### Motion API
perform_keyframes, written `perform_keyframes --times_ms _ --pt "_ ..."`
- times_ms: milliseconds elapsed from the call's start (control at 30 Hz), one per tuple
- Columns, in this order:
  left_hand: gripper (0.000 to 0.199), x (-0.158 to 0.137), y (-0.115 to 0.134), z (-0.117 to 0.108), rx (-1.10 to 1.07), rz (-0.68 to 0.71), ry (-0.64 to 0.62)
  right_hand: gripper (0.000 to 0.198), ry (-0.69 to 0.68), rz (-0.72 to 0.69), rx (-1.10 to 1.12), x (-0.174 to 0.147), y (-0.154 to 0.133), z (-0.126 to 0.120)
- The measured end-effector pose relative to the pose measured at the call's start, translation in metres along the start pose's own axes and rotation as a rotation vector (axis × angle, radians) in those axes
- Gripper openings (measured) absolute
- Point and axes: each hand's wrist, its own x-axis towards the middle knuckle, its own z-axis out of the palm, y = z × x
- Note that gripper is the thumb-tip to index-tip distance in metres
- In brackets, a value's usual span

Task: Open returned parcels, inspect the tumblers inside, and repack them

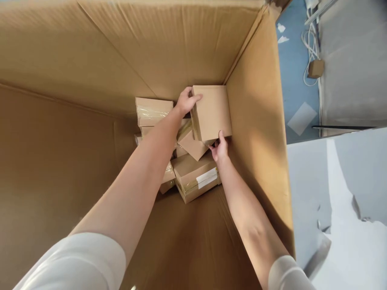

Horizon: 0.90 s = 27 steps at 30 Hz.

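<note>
Both my arms reach down into a large cardboard box (193, 241). Between my hands is a small brown carton (212, 110), set against the far right corner of the large box. My left hand (186, 100) grips its upper left edge, thumb on the top face. At its lower edge my right hand (221, 149) holds on, thumb on top and fingers underneath. Below it lie an open cardboard flap (193, 146) and a taped carton (196, 175) with a white label. Another taped carton (155, 111) is stacked to the left, partly behind my left forearm.
The right wall (256, 100) of the large box rises close beside my right arm. Outside it is a blue floor (298, 92) with paper scraps, a white cable (311, 44) and a small brown block (316, 69). A grey-white surface (356, 181) fills the lower right.
</note>
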Motion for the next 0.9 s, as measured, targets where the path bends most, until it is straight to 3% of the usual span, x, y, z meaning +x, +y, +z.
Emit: perform_keyframes --times_ms 67,200,367,467,567,767,900 --pt "0.055 0.001 0.002 -0.001 0.019 -0.027 -0.066 0.067 0.018 0.017 0.049 -0.003 0.001 0.003" --pt "0.048 -0.018 0.029 -0.011 0.146 0.027 -0.047 0.058 0.151 0.082 0.244 -0.012 -0.003 0.015" --pt "0.05 -0.067 0.088 -0.04 0.375 0.073 -0.039 0.055 0.055 0.137 0.347 -0.034 -0.013 0.026" --pt "0.059 -0.116 0.114 -0.074 0.43 0.1 -0.035 0.063 0.025 0.067 0.29 -0.055 -0.019 0.02" --pt "0.072 -0.181 0.123 -0.11 0.423 0.057 -0.028 0.069 -0.085 -0.068 0.196 -0.072 -0.023 0.008" --pt "0.08 -0.317 0.115 -0.147 0.171 -0.111 0.098 0.055 -0.354 -0.135 -0.078 -0.097 0.0 -0.008" --pt "0.089 -0.37 0.103 -0.165 0.031 -0.206 0.079 0.049 -0.41 -0.061 -0.098 -0.11 0.028 -0.005"
